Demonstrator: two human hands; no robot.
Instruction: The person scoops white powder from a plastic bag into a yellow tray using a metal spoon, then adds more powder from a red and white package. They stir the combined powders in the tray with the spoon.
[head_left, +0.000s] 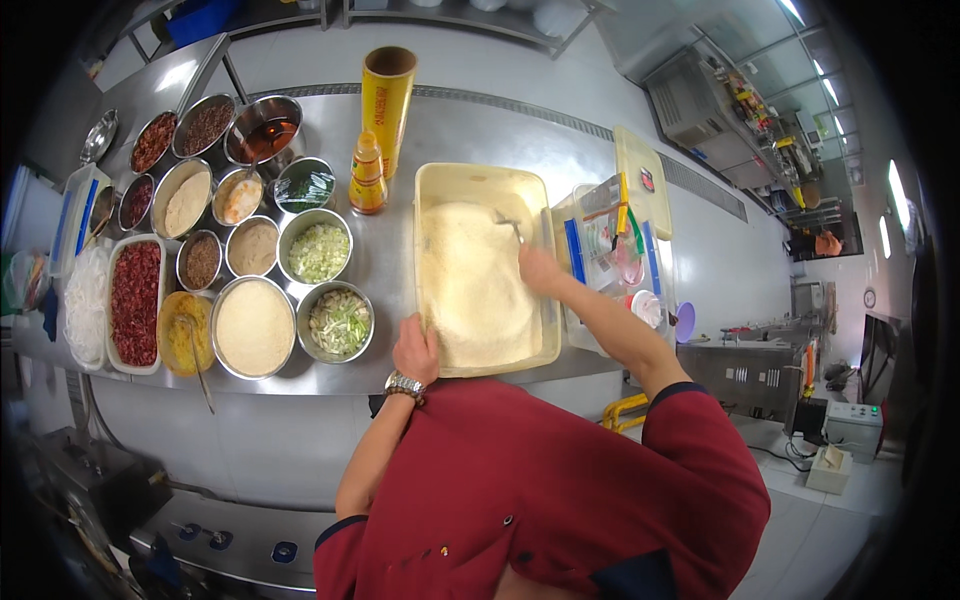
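Observation:
A large pale plastic bin (555, 300) stands in front of me on the steel table, partly filled with a pale yellow, fine granular powder (480, 277). My left hand (417, 351) grips the bin's near left rim, with a metal watch at the wrist. Over the bin's right side, my right hand (541, 271) is closed around a metal utensil (510, 223). Its handle runs into my fist, and its head is at the powder's surface towards the far right. Blur hides the exact shape of that head.
Left of the bin stand several steel bowls, including one of pale crumbs (253, 327) and one of chopped scallions (319, 253). A yellow cardboard tube (388, 105) and a sauce bottle (367, 176) stand beyond. On the right is a clear bin (589, 330) of packets.

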